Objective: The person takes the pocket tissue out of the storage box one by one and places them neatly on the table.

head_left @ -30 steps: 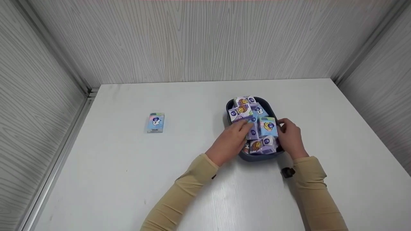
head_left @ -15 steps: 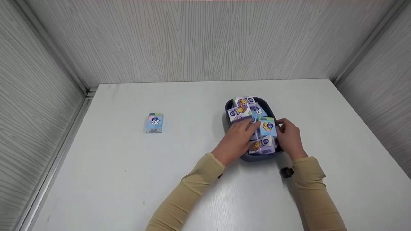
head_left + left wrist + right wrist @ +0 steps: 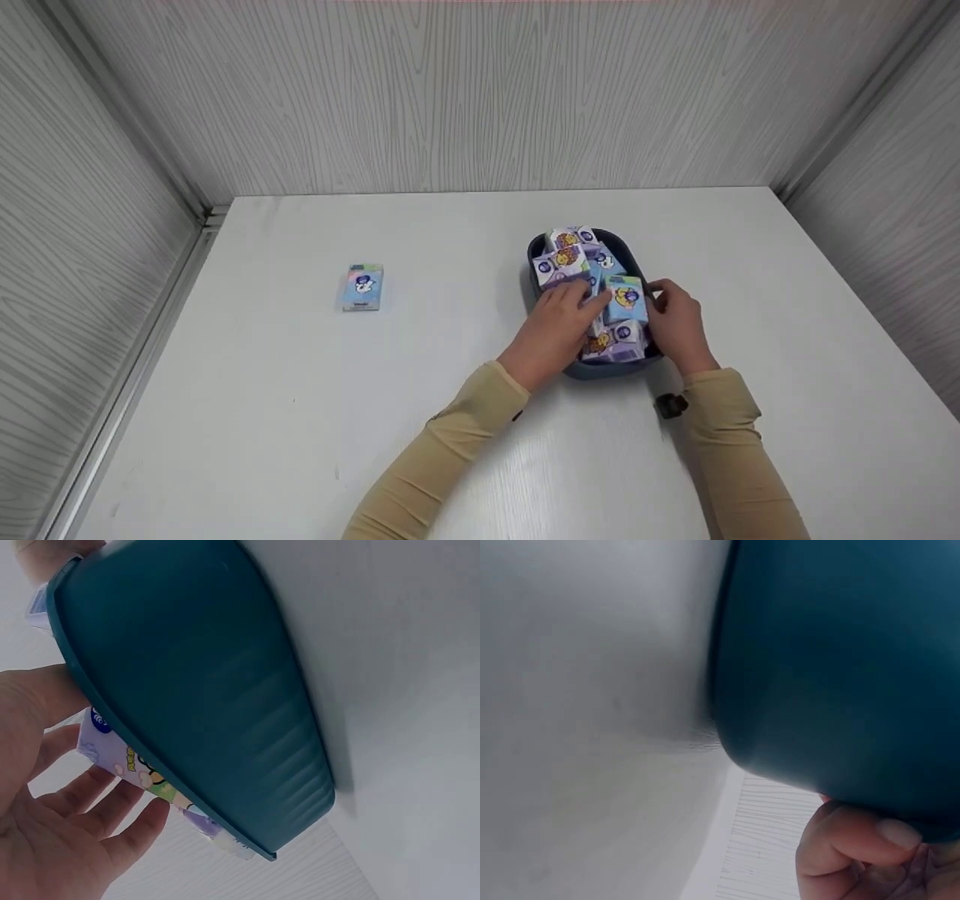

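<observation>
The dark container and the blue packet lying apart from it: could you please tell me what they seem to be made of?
The dark container looks like satin-finish moulded plastic: its curved wall is smooth, softly shining and shallowly ridged. The blue packet may be printed card, judging by its boxy shape and straight edges; finish unclear.

Open tabletop [image 3: 450, 232] beyond the bin [image 3: 611, 370], as far as the back panel [image 3: 480, 97]. Leftward, wide passage; lone carton [image 3: 363, 288] well apart obstructs part. Access from above obstructed by left hand [image 3: 551, 326] and heaped boxes [image 3: 562, 264]; right rim obstructed by right hand [image 3: 679, 324]. Nearside, a gap between sleeves [image 3: 469, 420].
</observation>
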Demonstrator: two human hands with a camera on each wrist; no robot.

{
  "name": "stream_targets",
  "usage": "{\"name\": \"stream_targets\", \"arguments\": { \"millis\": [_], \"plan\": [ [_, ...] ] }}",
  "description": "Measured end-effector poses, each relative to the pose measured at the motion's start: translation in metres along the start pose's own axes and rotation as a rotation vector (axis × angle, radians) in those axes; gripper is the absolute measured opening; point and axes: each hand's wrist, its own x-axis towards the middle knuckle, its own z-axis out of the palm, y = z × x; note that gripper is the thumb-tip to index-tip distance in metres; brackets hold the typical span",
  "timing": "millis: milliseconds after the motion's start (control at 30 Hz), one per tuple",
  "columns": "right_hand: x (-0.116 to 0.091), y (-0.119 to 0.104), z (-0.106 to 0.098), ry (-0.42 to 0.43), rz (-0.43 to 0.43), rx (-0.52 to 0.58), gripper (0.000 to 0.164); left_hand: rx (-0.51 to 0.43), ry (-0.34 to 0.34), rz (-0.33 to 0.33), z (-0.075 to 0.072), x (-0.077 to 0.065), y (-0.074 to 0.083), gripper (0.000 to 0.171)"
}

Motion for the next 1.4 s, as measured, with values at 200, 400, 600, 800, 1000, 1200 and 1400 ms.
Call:
{"name": "stream_targets", "arguments": {
  "millis": [200,400,600,800,1000,1200,1400],
  "plan": [
    [0.000,-0.003,-0.002,-0.017,0.017,0.004,0.031,0.039,-0.008,0.012,-0.005,-0.003,0.002,0.035],
    [0.000,-0.002,-0.002,-0.036,0.030,0.013,0.031,0.102,0.024,0.024,-0.006,-0.009,0.001,0.026],
    [-0.001,-0.002,-0.001,-0.032,0.029,0.004,0.031,0.113,0.075,0.009,-0.007,-0.019,-0.001,0.027],
    [0.000,-0.001,0.000,-0.006,0.012,-0.013,0.029,0.140,0.142,-0.020,-0.007,-0.027,-0.005,0.035],
    [0.001,0.000,0.000,-0.012,0.013,-0.013,0.031,0.142,0.192,-0.067,-0.004,-0.034,-0.009,0.035],
    [0.001,0.000,0.000,-0.006,0.006,-0.013,0.030,0.119,0.253,-0.115,-0.004,-0.036,-0.014,0.032],
    [0.000,0.000,0.000,0.003,-0.010,-0.010,0.029,0.051,0.281,-0.150,-0.006,-0.040,-0.019,0.037]
  ]
}}
